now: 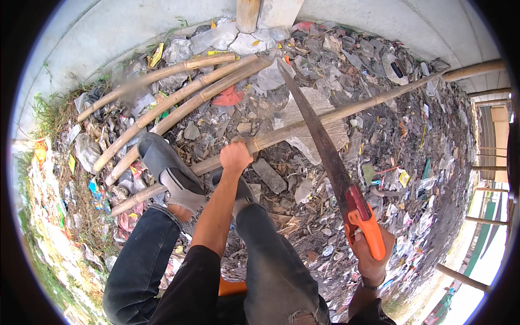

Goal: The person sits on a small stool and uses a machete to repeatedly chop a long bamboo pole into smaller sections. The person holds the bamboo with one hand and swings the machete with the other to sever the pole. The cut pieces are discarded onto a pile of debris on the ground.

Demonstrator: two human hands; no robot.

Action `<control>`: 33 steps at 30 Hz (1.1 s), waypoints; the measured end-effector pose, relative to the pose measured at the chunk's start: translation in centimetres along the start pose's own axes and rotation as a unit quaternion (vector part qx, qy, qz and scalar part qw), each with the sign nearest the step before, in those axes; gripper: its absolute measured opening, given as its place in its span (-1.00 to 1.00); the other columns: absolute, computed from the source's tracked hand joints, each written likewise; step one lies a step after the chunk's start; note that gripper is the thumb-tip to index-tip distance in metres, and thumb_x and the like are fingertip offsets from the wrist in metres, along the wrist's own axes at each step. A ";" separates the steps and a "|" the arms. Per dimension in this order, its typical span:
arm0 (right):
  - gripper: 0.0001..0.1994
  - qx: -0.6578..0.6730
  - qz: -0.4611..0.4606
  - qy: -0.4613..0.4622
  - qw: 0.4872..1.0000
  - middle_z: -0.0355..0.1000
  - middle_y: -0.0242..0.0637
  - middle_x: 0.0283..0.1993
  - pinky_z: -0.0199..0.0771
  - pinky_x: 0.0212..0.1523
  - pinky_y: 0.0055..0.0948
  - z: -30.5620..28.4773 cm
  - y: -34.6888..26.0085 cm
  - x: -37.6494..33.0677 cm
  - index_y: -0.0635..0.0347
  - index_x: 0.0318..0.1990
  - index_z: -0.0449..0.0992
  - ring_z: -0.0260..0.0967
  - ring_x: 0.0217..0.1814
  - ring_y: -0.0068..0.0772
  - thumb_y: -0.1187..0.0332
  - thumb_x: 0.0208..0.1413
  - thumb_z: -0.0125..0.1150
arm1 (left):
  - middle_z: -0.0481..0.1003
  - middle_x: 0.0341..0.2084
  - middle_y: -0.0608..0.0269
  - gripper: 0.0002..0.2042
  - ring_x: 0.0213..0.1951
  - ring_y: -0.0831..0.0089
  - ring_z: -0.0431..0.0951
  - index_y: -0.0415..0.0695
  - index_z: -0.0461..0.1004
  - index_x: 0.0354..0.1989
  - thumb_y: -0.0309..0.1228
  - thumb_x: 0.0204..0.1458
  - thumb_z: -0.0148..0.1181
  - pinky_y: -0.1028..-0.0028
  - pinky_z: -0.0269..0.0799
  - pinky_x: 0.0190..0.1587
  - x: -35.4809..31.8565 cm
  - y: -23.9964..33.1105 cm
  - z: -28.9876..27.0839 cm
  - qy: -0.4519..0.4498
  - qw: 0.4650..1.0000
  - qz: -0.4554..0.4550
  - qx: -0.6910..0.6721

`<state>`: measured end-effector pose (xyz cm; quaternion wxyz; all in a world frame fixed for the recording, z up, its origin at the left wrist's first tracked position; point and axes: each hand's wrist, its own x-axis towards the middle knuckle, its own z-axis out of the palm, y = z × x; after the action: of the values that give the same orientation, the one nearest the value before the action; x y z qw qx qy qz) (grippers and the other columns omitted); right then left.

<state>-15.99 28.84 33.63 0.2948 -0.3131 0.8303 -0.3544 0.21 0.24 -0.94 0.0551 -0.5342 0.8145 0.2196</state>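
My left hand (236, 156) is wrapped round a long bamboo pole (279, 136) that slants across the ground from lower left to upper right. In my right hand (372, 255) is the orange handle of a handsaw (325, 146). Its dark, worn blade points up and away and passes over the pole to the right of my left hand. I cannot tell whether the blade touches it. My left foot, in a grey clog (165, 160), is set over the pole. The other clog (246, 189) is partly hidden behind my left forearm.
Three cut bamboo lengths (187, 97) lie side by side at the far left. A rough flat slab (325, 132) lies under the long pole. Rubble and plastic litter cover the ground. A pale wall (374, 19) bounds the back, and bamboo posts (463, 278) stand along the right.
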 end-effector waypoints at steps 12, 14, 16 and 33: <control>-0.84 -0.024 0.049 -0.024 0.998 0.39 -0.17 -0.62 0.36 -0.53 -0.35 10.3 5.2 -0.1 0.29 -0.44 0.47 0.35 -0.67 -0.35 0.44 0.03 0.36 | 0.67 -0.35 -0.13 -0.67 -0.24 -0.08 0.71 -0.19 0.62 -0.24 -0.26 -0.17 0.28 0.08 0.62 -0.12 -0.4 -0.8 0.8 0.003 0.999 0.011 -0.038; -0.84 -0.045 0.012 -0.020 0.999 0.40 -0.15 -0.61 0.37 -0.53 -0.34 10.1 5.4 -0.5 0.29 -0.43 0.47 0.38 -0.65 -0.33 0.44 0.04 0.35 | 0.67 -0.36 -0.13 -0.68 -0.23 -0.08 0.71 -0.19 0.63 -0.24 -0.28 -0.17 0.27 0.08 0.62 -0.12 -0.5 -0.5 0.7 0.006 0.999 0.009 -0.036; -0.85 -0.057 0.006 -0.025 0.998 0.40 -0.13 -0.61 0.38 -0.52 -0.33 10.0 5.3 -0.7 0.29 -0.43 0.47 0.41 -0.63 -0.32 0.45 0.04 0.35 | 0.66 -0.38 -0.13 -0.67 -0.22 -0.08 0.70 -0.19 0.65 -0.24 -0.27 -0.17 0.27 0.08 0.62 -0.11 -0.5 -0.2 0.4 0.008 1.000 0.006 -0.030; -0.88 -0.023 0.053 -0.052 0.997 0.41 -0.31 -0.60 0.34 -0.53 -0.46 7.7 4.5 -1.0 0.36 -0.34 0.57 0.32 -0.58 -0.63 0.46 0.05 0.30 | 0.67 -0.30 -0.13 -0.65 -0.22 -0.05 0.71 -0.20 0.69 -0.27 -0.25 -0.22 0.33 0.12 0.64 -0.11 1.0 0.1 -1.2 -0.013 0.999 -0.015 -0.043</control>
<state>-11.26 28.95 26.01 0.3484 -0.2932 0.8372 -0.3029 -0.14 -1.06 -0.15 0.0459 -0.5452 0.7955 0.2603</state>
